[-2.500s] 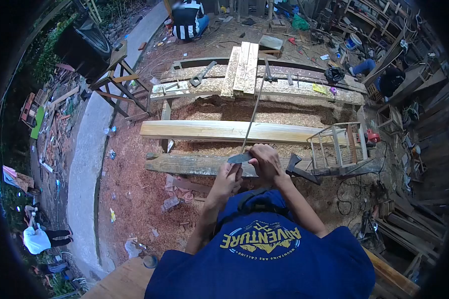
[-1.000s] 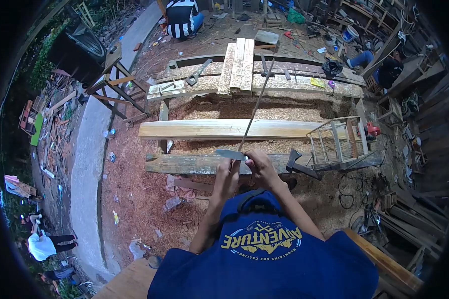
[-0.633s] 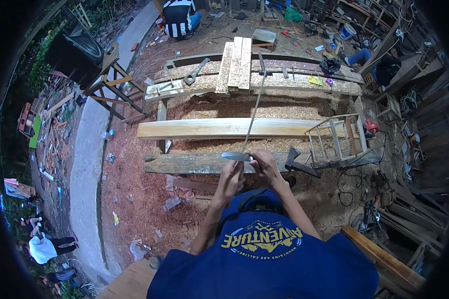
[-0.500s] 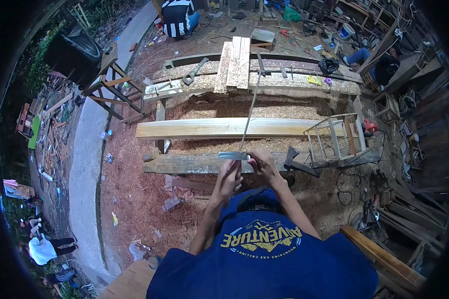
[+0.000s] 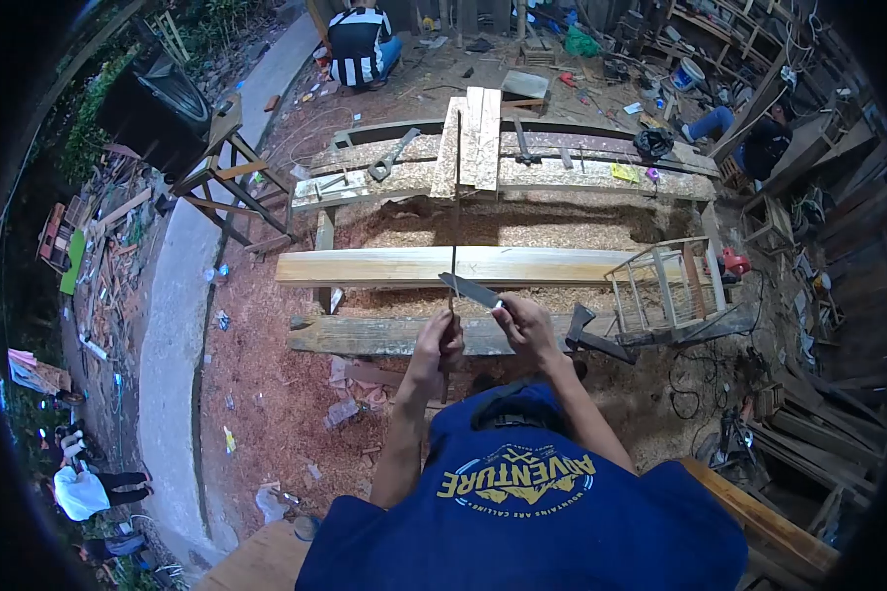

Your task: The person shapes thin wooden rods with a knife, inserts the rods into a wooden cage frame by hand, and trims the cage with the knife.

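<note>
My left hand (image 5: 438, 345) is closed around a long thin stick (image 5: 454, 225), which points away from me over the bench. In my right hand (image 5: 530, 330) is a knife (image 5: 476, 292), gripped by its handle. Its blade lies slantwise across the stick just beyond my left fingers, seemingly touching it. Beneath the blade runs a pale wooden beam (image 5: 365, 268). A worn grey plank (image 5: 365, 337) lies nearer to me, close to both hands. To the right of my right hand, a hatchet (image 5: 593, 337) rests on that plank.
A slatted wooden frame (image 5: 665, 281) stands at the bench's right. Farther back lie a handsaw (image 5: 389, 160), a hammer (image 5: 524, 146) and short boards (image 5: 481, 138). Wood shavings (image 5: 266, 364) cover the ground. A person in a striped shirt (image 5: 356, 47) crouches at the back.
The stick has swung from leaning right to nearly straight ahead. The knife blade has turned from level to slanted and sits slightly farther out. My right hand has shifted a little right.
</note>
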`<state>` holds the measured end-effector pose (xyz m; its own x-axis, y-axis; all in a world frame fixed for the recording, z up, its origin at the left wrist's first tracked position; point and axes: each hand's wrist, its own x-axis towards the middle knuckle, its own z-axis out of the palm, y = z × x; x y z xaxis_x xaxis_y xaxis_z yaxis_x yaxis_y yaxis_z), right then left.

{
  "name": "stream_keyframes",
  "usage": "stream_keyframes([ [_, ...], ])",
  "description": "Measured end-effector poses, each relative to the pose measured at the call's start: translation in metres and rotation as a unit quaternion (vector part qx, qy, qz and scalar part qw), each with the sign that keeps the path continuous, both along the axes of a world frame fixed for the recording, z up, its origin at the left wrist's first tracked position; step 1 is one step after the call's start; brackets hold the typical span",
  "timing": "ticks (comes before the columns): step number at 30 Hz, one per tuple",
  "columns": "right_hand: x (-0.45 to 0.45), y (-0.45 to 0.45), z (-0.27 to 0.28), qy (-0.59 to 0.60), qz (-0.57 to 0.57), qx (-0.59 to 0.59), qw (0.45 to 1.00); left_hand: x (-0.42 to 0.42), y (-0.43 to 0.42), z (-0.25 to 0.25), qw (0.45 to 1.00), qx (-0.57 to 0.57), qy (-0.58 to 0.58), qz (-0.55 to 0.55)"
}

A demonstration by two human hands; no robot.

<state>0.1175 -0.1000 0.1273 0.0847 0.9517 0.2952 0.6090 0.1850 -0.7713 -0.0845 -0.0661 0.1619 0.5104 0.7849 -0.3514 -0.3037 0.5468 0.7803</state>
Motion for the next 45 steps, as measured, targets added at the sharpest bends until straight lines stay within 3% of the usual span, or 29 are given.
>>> stream_keyframes([
  [7,0.004,-0.005,0.012,-0.068,0.001,0.059,0.996,0.009,-0.004,0.001,0.998,0.022,0.057,0.016],
  [10,0.0,-0.009,0.008,-0.037,-0.024,0.07,0.997,0.013,-0.002,0.003,0.997,0.052,0.055,0.023],
  [13,0.003,-0.014,0.015,-0.034,-0.02,-0.046,0.998,0.011,-0.002,0.011,0.996,0.047,0.074,0.004],
  [16,0.005,-0.016,0.011,-0.11,0.025,-0.012,0.994,0.012,-0.002,0.012,0.994,0.04,0.097,-0.026],
  [19,-0.004,-0.015,0.01,-0.057,-0.025,0.047,0.997,0.017,-0.007,0.008,0.99,0.02,0.111,-0.082],
  [29,0.024,-0.002,0.026,-0.163,-0.015,0.143,0.976,0.014,-0.011,0.001,0.984,0.1,0.102,-0.107],
  [32,0.024,0.007,0.029,-0.157,-0.007,0.188,0.97,0.01,-0.014,0.022,0.99,0.034,0.085,-0.103],
  [41,0.03,0.02,0.026,-0.188,0.034,0.173,0.966,-0.009,-0.013,0.025,0.991,0.016,0.07,-0.11],
  [42,0.069,0.031,-0.046,-0.264,-0.102,0.16,0.946,-0.019,-0.021,0.028,0.989,0.025,0.085,-0.121],
  [44,0.174,0.031,-0.063,0.014,-0.279,0.094,0.956,-0.056,-0.043,0.037,0.982,0.05,0.116,-0.142],
  [45,0.18,0.023,-0.025,-0.02,-0.309,0.104,0.945,-0.075,-0.05,0.025,0.985,0.014,0.117,-0.126],
])
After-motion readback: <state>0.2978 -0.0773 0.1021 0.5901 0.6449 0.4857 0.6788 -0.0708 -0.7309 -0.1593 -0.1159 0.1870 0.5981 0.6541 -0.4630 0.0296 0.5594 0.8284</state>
